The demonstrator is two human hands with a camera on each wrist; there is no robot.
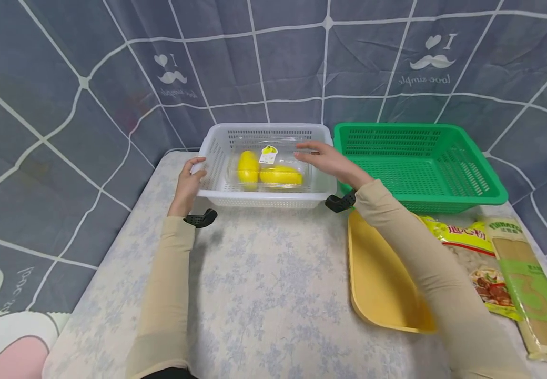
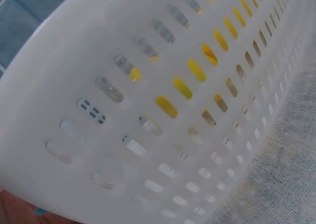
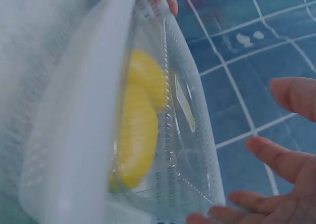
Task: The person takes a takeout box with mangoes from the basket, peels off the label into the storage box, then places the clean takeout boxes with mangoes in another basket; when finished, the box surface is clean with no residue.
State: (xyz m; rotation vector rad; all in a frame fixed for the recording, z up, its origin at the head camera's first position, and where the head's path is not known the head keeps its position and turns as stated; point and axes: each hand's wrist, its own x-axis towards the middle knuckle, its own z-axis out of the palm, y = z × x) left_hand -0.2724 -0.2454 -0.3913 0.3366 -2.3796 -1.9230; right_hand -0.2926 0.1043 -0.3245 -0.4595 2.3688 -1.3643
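Note:
A white plastic basket (image 1: 266,199) with slotted walls stands at the back of the table. Inside it lies a clear lidded box (image 3: 190,172) with a white label (image 1: 268,155). Two yellow mango-like fruits (image 1: 248,167) show through the plastic. My left hand (image 1: 187,184) grips the basket's left end, fingers over the rim; the left wrist view is mostly filled by the slotted wall. Over the right part of the basket is my right hand (image 1: 325,160), its fingers spread. In the right wrist view those fingers (image 3: 281,159) hold nothing, the lower ones close to the box's edge.
Right of the white basket stands a green basket (image 1: 444,206). A yellow tray (image 1: 382,273) lies partly under my right forearm. Farther right are a yellow-and-red food packet (image 1: 482,268) and a long green-labelled packet (image 1: 536,295). Grey-blue checked cloth (image 1: 292,63) hangs behind the table.

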